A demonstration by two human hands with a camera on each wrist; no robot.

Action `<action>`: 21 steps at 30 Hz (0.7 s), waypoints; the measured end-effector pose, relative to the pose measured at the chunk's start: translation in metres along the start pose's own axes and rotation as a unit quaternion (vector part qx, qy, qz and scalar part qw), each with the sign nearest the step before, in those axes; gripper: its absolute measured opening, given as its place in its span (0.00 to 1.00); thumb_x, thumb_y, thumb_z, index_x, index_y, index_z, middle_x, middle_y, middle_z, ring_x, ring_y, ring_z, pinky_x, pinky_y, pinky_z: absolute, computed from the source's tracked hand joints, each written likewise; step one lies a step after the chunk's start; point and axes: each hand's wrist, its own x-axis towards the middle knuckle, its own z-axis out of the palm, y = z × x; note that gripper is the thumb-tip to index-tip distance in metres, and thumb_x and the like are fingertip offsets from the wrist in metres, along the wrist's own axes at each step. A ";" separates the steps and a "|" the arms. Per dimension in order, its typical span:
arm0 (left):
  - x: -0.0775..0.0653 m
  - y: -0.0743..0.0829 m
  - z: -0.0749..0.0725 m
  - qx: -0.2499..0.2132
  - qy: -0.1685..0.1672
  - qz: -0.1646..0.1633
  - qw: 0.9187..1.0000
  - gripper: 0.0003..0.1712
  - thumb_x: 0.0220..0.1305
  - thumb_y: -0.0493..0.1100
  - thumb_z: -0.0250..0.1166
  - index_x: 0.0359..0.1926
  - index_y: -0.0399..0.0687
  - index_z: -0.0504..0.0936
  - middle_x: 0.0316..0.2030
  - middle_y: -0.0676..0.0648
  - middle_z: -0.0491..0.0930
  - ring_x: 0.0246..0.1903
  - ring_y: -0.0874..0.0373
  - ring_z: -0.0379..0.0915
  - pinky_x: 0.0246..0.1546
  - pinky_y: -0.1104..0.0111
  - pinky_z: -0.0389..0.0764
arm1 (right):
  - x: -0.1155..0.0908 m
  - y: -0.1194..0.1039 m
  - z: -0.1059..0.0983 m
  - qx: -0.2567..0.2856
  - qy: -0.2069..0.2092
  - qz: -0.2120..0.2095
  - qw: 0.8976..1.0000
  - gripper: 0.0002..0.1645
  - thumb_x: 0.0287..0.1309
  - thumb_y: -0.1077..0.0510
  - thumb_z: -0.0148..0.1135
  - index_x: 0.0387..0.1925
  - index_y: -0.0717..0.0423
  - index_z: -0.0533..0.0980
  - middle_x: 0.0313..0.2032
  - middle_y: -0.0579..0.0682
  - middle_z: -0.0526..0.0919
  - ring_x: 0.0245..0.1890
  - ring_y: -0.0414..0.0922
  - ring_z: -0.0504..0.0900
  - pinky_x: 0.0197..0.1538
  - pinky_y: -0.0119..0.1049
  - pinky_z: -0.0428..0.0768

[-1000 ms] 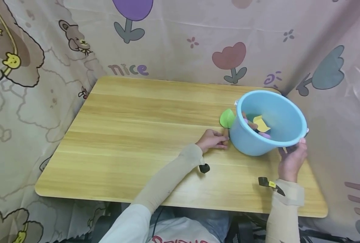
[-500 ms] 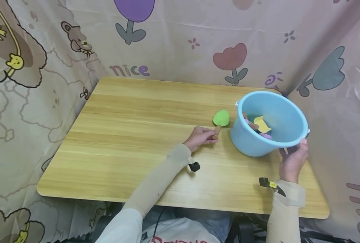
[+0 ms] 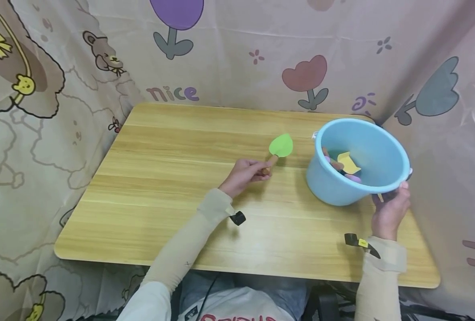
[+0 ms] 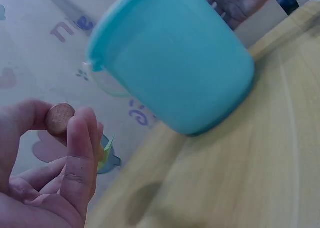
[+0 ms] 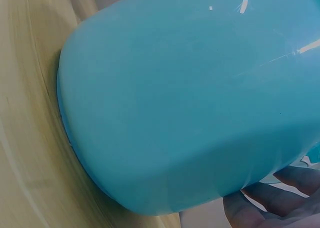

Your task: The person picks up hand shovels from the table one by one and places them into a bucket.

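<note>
My left hand pinches the brown wooden handle of a small toy shovel with a green, leaf-shaped blade. The round handle end shows between thumb and fingers in the left wrist view. The blade points up and away, over the table. At the right, a light blue bucket stands on the table, tilted slightly. My right hand holds it by the near right side, thumb at the rim; fingertips lie against its wall in the right wrist view. Inside lie a yellow piece, purple pieces and brown handles, partly hidden.
The wooden table has rounded corners. Behind it and on both sides hangs a printed curtain. The bucket stands near the table's right edge, close to the curtain.
My left hand has moved left, away from the bucket, carrying the toy shovel, whose blade has swung to point up and right. My right hand and the bucket have stayed nearly in place.
</note>
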 end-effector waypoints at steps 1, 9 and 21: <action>-0.002 0.003 0.000 0.000 0.000 0.005 1.000 0.17 0.69 0.35 0.65 0.48 0.20 0.81 0.30 0.46 0.86 0.31 0.61 0.85 0.38 0.75 0.88 | 0.000 0.000 0.000 0.001 0.000 0.000 1.000 0.28 0.73 0.44 0.47 0.56 0.60 0.80 0.48 0.53 0.86 0.52 0.50 0.82 0.76 0.54 0.68; -0.016 0.028 0.001 0.020 -0.008 0.035 0.999 0.17 0.69 0.36 0.64 0.47 0.21 0.82 0.28 0.48 0.85 0.31 0.59 0.84 0.37 0.74 0.87 | 0.002 0.000 0.001 -0.001 0.001 0.000 1.000 0.25 0.73 0.45 0.48 0.46 0.61 0.80 0.45 0.53 0.87 0.49 0.49 0.83 0.74 0.53 0.71; -0.024 0.065 0.015 0.027 -0.049 0.056 0.997 0.10 0.70 0.38 0.64 0.37 0.33 0.85 0.28 0.44 0.86 0.25 0.61 0.79 0.29 0.77 0.82 | -0.001 -0.002 -0.001 -0.005 -0.005 -0.001 1.000 0.29 0.75 0.44 0.46 0.57 0.61 0.80 0.48 0.53 0.87 0.52 0.49 0.83 0.78 0.55 0.64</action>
